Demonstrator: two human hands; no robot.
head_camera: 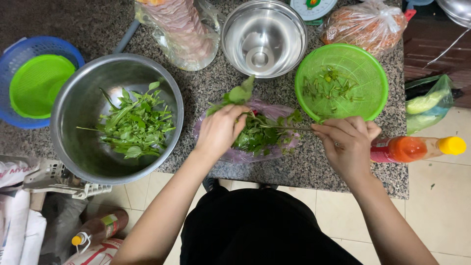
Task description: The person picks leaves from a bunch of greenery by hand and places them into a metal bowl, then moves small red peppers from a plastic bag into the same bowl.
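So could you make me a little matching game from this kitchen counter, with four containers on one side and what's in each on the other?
Containers:
1. large steel bowl
2. small steel bowl
3. green colander
4. blue basket

Contents:
A. a few bare green stems
B. a green strainer nested inside
C. a pile of picked green leaves
D. nothing visible inside

Pairs: 1-C, 2-D, 3-A, 4-B
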